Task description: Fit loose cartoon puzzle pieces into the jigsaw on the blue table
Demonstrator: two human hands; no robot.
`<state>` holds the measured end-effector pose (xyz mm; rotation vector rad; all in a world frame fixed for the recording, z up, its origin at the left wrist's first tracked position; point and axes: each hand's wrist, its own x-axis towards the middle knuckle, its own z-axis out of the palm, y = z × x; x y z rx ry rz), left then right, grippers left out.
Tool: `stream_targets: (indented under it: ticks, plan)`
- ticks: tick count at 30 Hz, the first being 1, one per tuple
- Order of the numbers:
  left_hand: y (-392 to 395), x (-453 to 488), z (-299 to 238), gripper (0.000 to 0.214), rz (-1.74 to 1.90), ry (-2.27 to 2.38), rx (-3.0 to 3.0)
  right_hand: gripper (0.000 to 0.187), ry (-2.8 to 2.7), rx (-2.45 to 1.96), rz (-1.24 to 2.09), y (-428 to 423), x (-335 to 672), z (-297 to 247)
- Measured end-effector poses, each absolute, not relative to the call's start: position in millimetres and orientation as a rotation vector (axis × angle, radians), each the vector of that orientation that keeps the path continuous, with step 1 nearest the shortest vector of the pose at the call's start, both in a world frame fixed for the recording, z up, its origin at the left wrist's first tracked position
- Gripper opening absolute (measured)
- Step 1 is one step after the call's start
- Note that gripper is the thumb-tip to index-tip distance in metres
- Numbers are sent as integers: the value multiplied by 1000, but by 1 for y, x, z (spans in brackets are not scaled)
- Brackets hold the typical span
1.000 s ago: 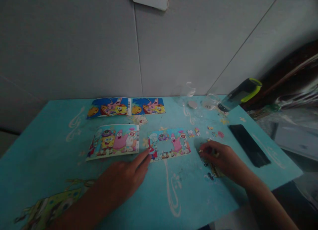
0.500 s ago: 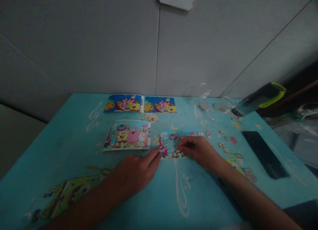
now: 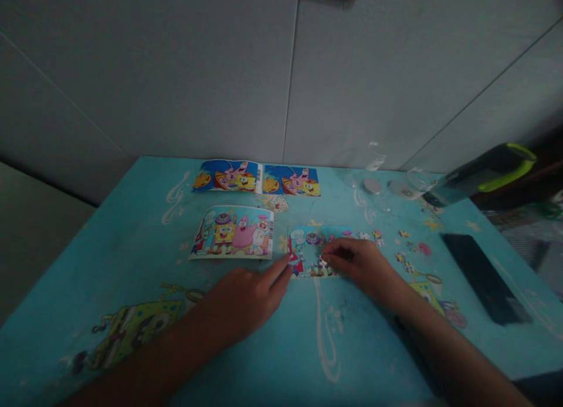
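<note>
A partly assembled jigsaw puzzle (image 3: 303,251) lies on the table, with bare gaps in its middle. My left hand (image 3: 255,292) is open, its stretched fingertips resting on the puzzle's left edge. Over the puzzle's right part, my right hand (image 3: 358,263) pinches a small puzzle piece (image 3: 323,262) between thumb and forefinger; part of the puzzle is hidden beneath that hand. A picture card (image 3: 232,234) with the same cartoon figures lies to the left. Loose puzzle pieces (image 3: 403,260) are scattered right of my right hand.
At the back lie a blue cartoon card (image 3: 229,177) and a matching finished puzzle (image 3: 291,181). Clear plastic containers (image 3: 373,186) and a dark bottle with a yellow-green rim (image 3: 479,172) stand back right. A black flat object (image 3: 481,278) lies at right. A wall (image 3: 211,73) rises behind.
The view has shifted slightly, so the table sits a little further right. My right hand has tilted the puzzle piece a little over the gap; my left hand stays at the puzzle's left edge.
</note>
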<state>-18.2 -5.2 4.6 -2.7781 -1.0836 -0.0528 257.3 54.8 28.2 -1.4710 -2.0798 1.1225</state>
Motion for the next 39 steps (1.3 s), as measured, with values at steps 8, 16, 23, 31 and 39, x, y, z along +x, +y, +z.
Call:
stream_targets:
  ticks: [8,16,23,31,39]
  plan:
    - [-6,-19,4,42,-50,-1066,-2768,22,-1843,-1502,1201,55,257,31]
    - [-6,-19,5,43,-37,-1064,-2755,20,-1915,-1470,1106,50,255,30]
    - [-6,-21,1,44,-28,-1065,-2770,16,-1953,-1442,1089,45,254,26]
    - [-7,-22,-1,45,-47,-1057,-2752,12,-2031,-1387,1004,30,255,37]
    - [-5,-22,-3,40,-145,-1042,-2745,14,-2308,-916,1109,10,251,43]
